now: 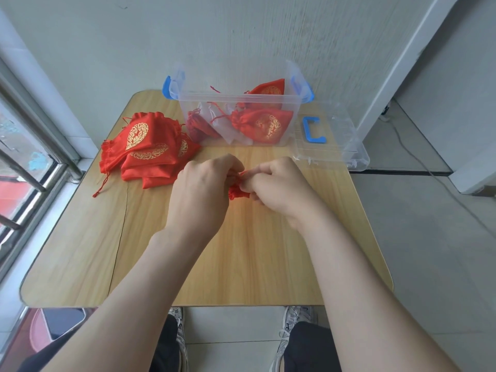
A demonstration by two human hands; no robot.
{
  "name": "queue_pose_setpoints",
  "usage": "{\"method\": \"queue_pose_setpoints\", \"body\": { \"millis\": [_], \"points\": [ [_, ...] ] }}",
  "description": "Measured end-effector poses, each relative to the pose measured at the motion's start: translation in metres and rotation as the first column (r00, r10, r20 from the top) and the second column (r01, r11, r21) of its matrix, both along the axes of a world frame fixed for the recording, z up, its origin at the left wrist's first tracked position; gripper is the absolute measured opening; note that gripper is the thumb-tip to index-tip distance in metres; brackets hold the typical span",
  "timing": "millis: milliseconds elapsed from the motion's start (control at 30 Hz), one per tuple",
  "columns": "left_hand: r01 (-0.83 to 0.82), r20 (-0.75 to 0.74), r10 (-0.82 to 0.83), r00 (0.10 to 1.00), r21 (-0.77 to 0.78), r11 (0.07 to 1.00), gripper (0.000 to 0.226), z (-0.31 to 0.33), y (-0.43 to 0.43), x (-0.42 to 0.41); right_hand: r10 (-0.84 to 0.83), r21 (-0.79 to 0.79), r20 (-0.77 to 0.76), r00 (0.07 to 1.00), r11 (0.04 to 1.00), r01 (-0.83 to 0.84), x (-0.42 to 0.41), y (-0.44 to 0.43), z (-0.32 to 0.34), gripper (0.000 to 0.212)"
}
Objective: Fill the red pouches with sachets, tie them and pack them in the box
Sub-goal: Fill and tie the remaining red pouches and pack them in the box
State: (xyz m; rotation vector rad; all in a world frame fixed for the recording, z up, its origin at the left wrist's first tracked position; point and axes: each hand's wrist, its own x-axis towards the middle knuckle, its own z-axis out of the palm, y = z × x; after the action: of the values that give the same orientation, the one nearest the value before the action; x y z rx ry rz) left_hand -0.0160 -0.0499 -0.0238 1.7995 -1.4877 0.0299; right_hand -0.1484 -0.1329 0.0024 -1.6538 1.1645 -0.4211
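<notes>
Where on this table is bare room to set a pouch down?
Free: the near table half, left of the left hand and right of the right hand, up to the lid. Crowded: far edge, with pouch pile, box, lid.

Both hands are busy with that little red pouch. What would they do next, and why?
Probably finish tying it shut: the left hand and right hand both pinch the red pouch at its bunched top, and it is not yet in the box.
</notes>
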Motion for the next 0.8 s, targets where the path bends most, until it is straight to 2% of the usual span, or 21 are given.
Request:
{"method": "queue_pose_setpoints", "body": {
  "millis": [133, 300, 367, 567, 667, 800],
  "points": [
    [0.012, -0.110, -0.011, 0.994, 0.005, 1.000, 0.032, 0.006, 0.000, 0.001, -0.041, 0.338, 0.150, 0.988, 0.941, -0.012, -0.002, -0.003, 0.006, 0.012],
    [-0.120, -0.199, 0.114, 0.973, -0.017, 0.993, 0.023, 0.011, -0.002, 0.000, -0.156, 0.558, 0.240, 0.958, 0.830, -0.004, -0.002, -0.009, 0.005, 0.010],
    [-0.150, -0.213, 0.143, 0.966, -0.017, 0.989, 0.021, 0.013, -0.002, 0.000, -0.179, 0.599, 0.268, 0.947, 0.801, -0.018, -0.001, -0.010, 0.006, 0.006],
    [-0.101, -0.235, 0.100, 0.967, 0.006, 0.995, 0.029, 0.016, -0.002, -0.003, -0.210, 0.632, 0.292, 0.933, 0.775, -0.023, 0.002, -0.014, 0.006, 0.006],
    [-0.080, -0.241, 0.073, 0.968, -0.020, 0.997, 0.020, 0.018, -0.002, -0.003, -0.210, 0.626, 0.301, 0.930, 0.779, -0.027, 0.003, -0.013, 0.007, 0.007],
    [-0.010, -0.148, 0.007, 0.989, -0.019, 1.000, 0.014, 0.012, -0.001, 0.002, -0.238, 0.597, 0.310, 0.920, 0.803, 0.007, 0.002, -0.013, 0.006, 0.009]
  ]
}}
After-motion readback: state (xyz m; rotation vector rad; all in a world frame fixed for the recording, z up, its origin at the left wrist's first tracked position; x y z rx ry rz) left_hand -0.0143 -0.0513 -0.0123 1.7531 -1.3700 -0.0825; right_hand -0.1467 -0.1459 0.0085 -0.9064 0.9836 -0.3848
